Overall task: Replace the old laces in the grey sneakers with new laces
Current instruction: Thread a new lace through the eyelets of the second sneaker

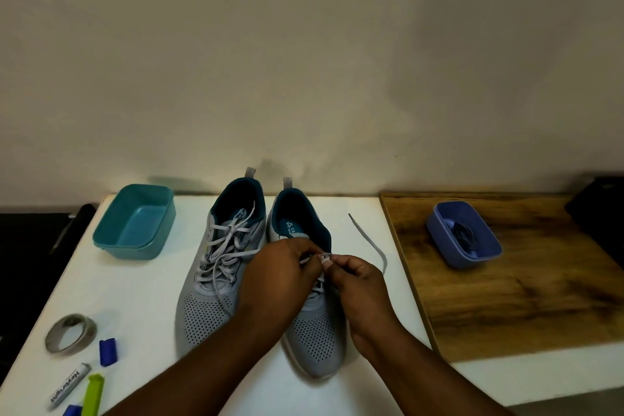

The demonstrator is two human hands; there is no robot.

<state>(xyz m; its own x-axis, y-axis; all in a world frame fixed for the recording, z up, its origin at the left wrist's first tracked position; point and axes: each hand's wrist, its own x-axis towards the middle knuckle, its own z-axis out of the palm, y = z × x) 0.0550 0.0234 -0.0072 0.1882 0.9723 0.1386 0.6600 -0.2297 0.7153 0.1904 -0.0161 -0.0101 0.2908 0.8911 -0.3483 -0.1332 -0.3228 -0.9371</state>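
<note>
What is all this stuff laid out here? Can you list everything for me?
sneakers: two, grey, side by side on the white table
old lace: one loose grey end, right of the right sneaker
teal tub: one, far left of the table
blue tub: one, on the wooden board, dark laces inside
tape roll: one, grey, near left
blue cap: one, beside the tape roll
green clip: one, bottom left
left hand: pinches lace over the right sneaker
right hand: pinches lace too

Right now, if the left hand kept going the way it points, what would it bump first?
The left hand points right, at the right hand. Their fingers nearly meet over the right shoe, so it would likely hit that hand first.
</note>
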